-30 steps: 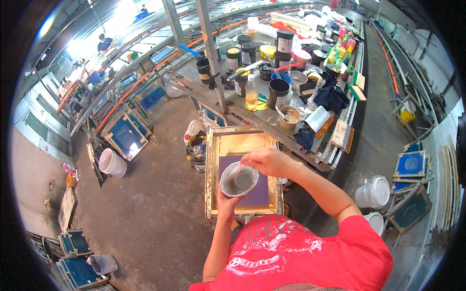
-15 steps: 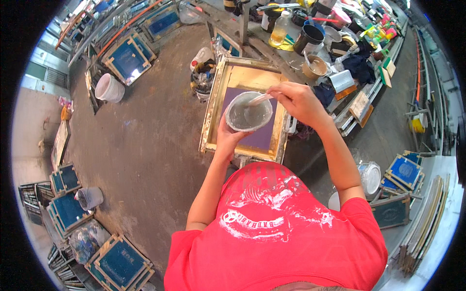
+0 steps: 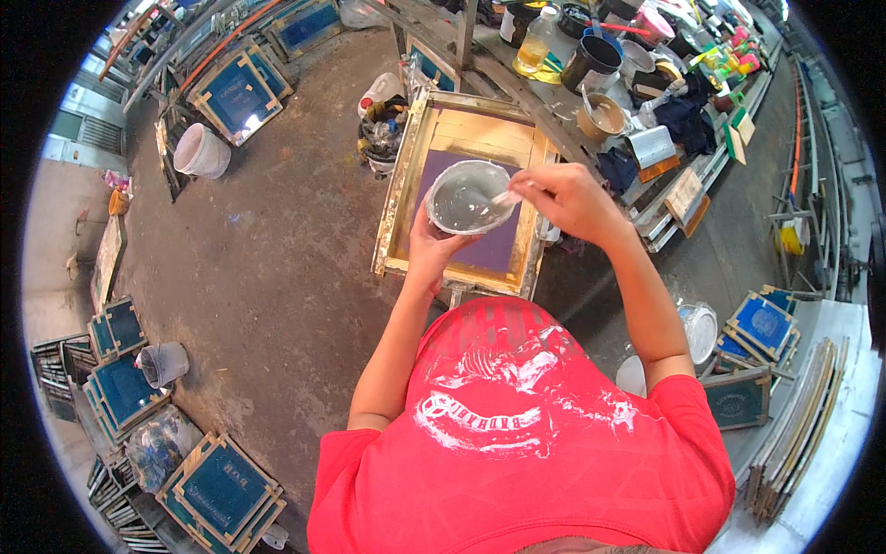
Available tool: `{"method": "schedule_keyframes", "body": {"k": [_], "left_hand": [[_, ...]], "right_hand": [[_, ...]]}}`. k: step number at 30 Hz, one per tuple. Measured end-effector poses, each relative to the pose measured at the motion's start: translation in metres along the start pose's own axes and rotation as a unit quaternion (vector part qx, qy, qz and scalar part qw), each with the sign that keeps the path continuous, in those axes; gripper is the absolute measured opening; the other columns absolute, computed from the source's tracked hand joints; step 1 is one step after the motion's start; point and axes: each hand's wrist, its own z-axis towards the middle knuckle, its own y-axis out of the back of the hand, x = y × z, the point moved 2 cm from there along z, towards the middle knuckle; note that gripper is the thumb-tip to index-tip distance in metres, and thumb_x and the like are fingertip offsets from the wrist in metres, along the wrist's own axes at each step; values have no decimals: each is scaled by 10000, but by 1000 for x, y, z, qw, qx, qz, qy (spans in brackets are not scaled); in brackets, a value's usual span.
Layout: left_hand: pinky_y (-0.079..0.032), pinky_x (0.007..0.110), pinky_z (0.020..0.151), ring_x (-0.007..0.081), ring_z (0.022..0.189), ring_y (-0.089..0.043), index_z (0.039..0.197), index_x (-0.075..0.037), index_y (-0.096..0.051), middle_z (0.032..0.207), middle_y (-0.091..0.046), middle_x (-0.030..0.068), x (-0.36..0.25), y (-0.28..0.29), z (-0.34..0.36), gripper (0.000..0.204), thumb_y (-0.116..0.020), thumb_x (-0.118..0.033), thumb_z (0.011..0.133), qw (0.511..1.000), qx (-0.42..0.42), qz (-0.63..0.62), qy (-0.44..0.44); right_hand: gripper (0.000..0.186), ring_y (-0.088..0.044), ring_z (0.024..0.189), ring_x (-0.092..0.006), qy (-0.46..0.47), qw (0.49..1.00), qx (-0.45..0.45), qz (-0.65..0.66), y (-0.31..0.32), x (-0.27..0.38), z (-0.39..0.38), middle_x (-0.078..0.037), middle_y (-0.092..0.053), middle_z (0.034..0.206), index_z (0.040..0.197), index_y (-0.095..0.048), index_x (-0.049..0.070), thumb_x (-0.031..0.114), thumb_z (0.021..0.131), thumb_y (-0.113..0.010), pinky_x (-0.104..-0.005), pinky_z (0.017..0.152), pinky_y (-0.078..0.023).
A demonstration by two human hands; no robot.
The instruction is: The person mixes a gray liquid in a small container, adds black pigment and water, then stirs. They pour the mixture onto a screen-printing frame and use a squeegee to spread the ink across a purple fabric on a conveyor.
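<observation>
Stick [image 3: 504, 198] farther right in bowl [image 3: 466, 168], pinched by right fingers [image 3: 533, 184], left fingers [image 3: 426, 231] around bowl, screen [image 3: 494, 251] beneath.

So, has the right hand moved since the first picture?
Yes, rightward: the right hand was mostly over the wooden frame, and now appears mostly past its right edge.

the left hand [image 3: 432, 254] is cupped near the frame's centre, the left forearm [image 3: 397, 342] slanting below; the right hand [image 3: 570, 200], upper right of centre, pinches, fingers pointing left.
</observation>
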Motion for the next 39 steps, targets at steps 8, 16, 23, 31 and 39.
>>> {"method": "schedule_keyframes", "body": {"k": [8,16,23,31,39], "left_hand": [[-587,373,978,241,1291,-568,1513,-95,-391,1435,-534,85,1,3,-3,955,-811,143,689,999,27,28,-22],[-579,372,986,233,1320,-540,1530,-97,-374,1444,-530,83,3,2,-3,975,-808,139,689,999,22,30,-21],[-561,372,1016,238,1319,-543,1545,-104,-351,1463,-512,80,-1,2,-4,999,-807,141,690,997,37,54,-45],[-558,375,1018,240,1306,-554,1552,-103,-338,1461,-513,85,2,-3,-2,1000,-800,146,701,997,28,28,-62],[-589,381,970,244,1302,-557,1526,-100,-382,1437,-534,89,-2,3,2,980,-820,124,679,998,15,44,-51]], "right_hand": [[172,-699,742,-237,47,992,-115,-27,-2,-1,5,-137,-731,898,1094,-727,27,78,953,-644,-334,700,-536],[175,-709,867,-308,-12,997,-6,75,-14,7,-3,-166,-726,970,1087,-726,47,118,956,-633,-381,794,-554],[176,-691,734,-216,42,994,-97,-38,2,-12,0,-133,-722,849,1060,-730,9,127,966,-639,-339,669,-527],[276,-622,666,-79,-242,900,-73,356,-38,-30,-22,-44,-683,763,1148,-703,-32,188,1048,-570,-227,604,-497],[200,-690,761,-162,-44,976,-181,111,18,8,-31,-66,-724,896,1145,-745,80,122,965,-666,-302,694,-553]]}}
